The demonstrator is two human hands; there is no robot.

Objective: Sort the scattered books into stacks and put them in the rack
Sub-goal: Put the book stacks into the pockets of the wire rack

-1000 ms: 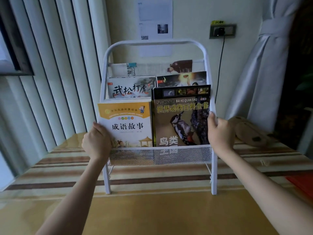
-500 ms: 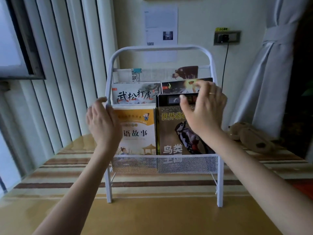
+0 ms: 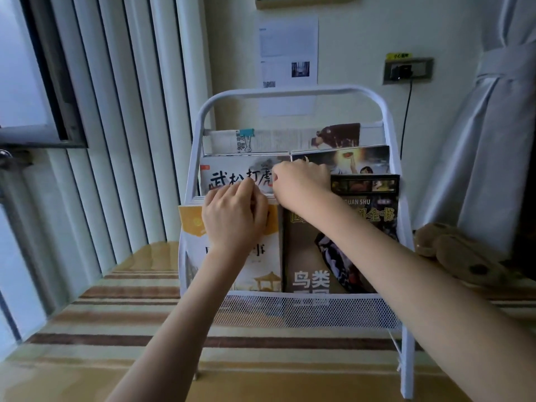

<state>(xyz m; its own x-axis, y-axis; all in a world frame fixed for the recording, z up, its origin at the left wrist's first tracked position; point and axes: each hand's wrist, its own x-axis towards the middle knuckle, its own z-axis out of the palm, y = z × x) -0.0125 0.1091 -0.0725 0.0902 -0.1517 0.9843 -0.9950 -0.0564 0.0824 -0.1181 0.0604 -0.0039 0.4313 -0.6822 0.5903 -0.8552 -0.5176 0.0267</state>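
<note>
A white metal rack [image 3: 290, 91] with a mesh front stands on the table. Its front tier holds a yellow-and-white book stack [image 3: 261, 274] on the left and a dark bird book [image 3: 307, 256] on the right. Behind them are a white calligraphy book [image 3: 226, 175] and a glowing-picture book [image 3: 353, 159]. Clipped papers [image 3: 278, 139] fill the back tier. My left hand [image 3: 232, 219] curls its fingers over the top edge of the yellow stack. My right hand [image 3: 298, 181] curls over the bird book's top left corner, with its fingertips hidden.
A brown plush toy [image 3: 464, 256] lies right of the rack. The striped tablecloth [image 3: 116, 314] spreads in front. Vertical blinds [image 3: 130, 111] hang at the left and a tied curtain [image 3: 493, 140] at the right. A wall socket [image 3: 406, 71] with a cable sits behind.
Both hands left the outer sides of the front books and rose. They now meet at the top edges, near the gap between the two front stacks. The view has moved closer.
</note>
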